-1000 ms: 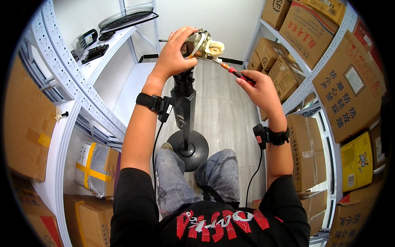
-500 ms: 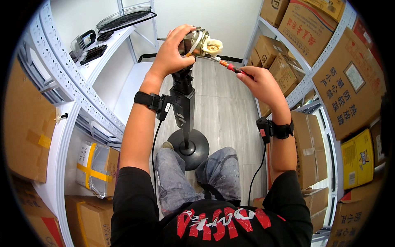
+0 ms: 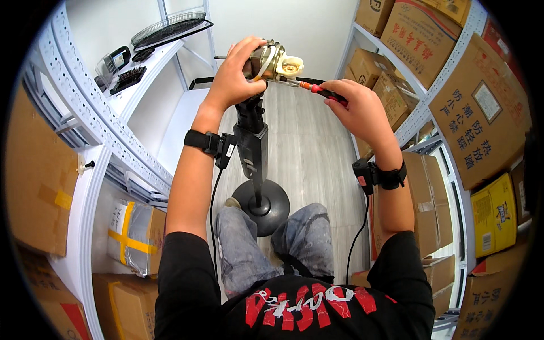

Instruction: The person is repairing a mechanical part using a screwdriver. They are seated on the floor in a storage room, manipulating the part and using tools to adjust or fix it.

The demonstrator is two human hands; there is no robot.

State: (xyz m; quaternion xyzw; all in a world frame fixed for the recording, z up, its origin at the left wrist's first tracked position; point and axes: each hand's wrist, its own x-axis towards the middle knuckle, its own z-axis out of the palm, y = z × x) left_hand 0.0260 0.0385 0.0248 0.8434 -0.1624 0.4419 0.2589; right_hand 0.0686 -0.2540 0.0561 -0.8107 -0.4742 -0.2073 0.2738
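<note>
We see the fan motor [image 3: 271, 61] on top of its black stand [image 3: 253, 148], at twelve o'clock. The left hand [image 3: 237, 73] is clasped around it, and the right hand [image 3: 358, 106], wrapped on a red screwdriver [image 3: 313, 88], has moved the tip closer to the motor since a second ago. To us the screw work goes on.

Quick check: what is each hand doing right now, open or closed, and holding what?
Left hand: closed around the fan motor atop the stand.
Right hand: closed on the screwdriver, its tip at the motor.

Single head view, steeply downward, close over the hands [image 3: 294, 96].
</note>
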